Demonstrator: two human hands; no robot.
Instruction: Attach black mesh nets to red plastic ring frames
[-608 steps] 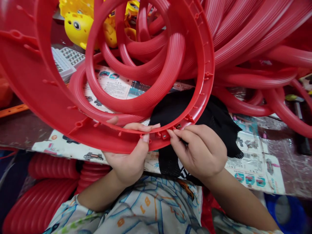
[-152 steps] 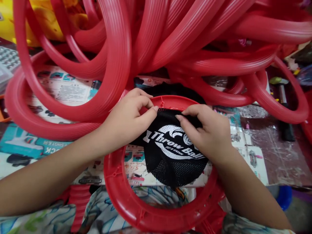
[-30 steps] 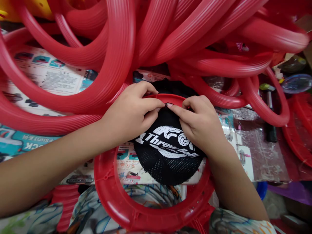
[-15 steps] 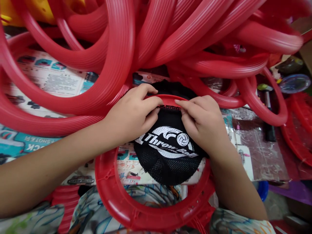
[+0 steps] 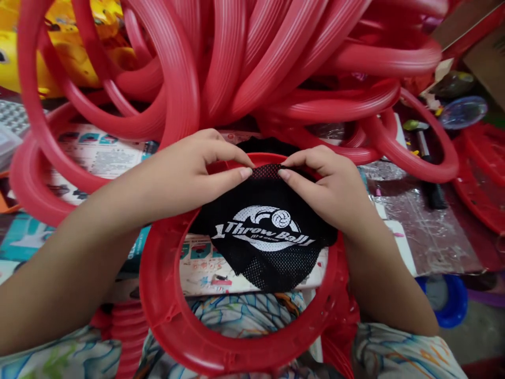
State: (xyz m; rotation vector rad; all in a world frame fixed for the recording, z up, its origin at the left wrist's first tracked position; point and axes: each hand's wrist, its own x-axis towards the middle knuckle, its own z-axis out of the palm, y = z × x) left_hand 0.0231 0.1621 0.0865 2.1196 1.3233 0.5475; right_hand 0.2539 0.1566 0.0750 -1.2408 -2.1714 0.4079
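A black mesh cloth (image 5: 272,268) with a white "Throw Ball" print lies across the far part of a red plastic ring (image 5: 160,284). The near part of this ring rests over my lap, its hollow, ribbed side facing up. My left hand (image 5: 209,168) pinches the cloth's upper edge between thumb and index finger at the ring's far rim. Close beside it, my right hand (image 5: 327,184) pinches the same edge, its thumb on the mesh. Between the fingertips, red shows through the mesh. More black cloth bunches behind the rim. The other fingers of both hands are partly hidden.
Several glossy red rings (image 5: 177,79) are piled just beyond my hands. Yellow plastic parts (image 5: 79,58) lie at the back left. Printed cardboard (image 5: 98,150) covers the table. To the right are a black-handled tool (image 5: 434,195), more red rings (image 5: 473,179) and a blue round item (image 5: 453,302) lower down.
The cloth's edge has been drawn up over the far rim, so mesh now covers red that was bare between my hands. My thumbs have come on top. The camera view has shifted slightly.
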